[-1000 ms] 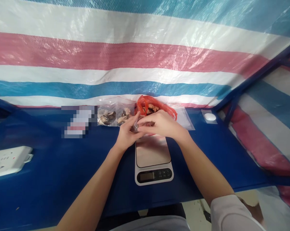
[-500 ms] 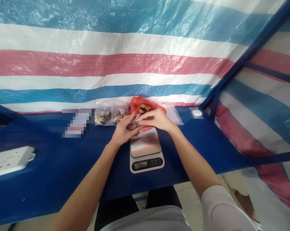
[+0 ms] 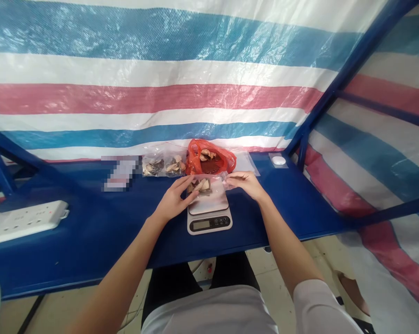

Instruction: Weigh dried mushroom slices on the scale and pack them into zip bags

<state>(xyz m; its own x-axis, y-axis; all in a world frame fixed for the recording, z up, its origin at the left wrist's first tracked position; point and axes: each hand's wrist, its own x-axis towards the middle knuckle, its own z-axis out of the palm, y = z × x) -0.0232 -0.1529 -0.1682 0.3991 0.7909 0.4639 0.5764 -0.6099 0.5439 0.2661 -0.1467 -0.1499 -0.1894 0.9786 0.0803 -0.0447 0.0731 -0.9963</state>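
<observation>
A clear plastic bag [image 3: 214, 184] with dried pieces, seemingly sliced mushroom, lies over the weighing plate of a white kitchen scale [image 3: 209, 226]. My left hand [image 3: 174, 199] grips the bag's left end, thumb in front and fingers behind. At the bag's right end, my right hand [image 3: 246, 183] pinches the bunched plastic between thumb and fingertips. Just behind stands an open red plastic bag [image 3: 194, 162] with more dried pieces inside. The scale's display is too small to read.
Two filled clear bags [image 3: 154, 168] lie left of the red bag, beside a blurred-out item [image 3: 122, 174]. A flat clear bag [image 3: 246, 162] and a round white object [image 3: 278, 161] are to the right. A white power strip [image 3: 32, 220] sits on the blue table [image 3: 105, 241] at left.
My right hand has moved right and slightly down, away from my left hand. The clear bag is now stretched out between them over the scale, and the red bag's opening shows more fully.
</observation>
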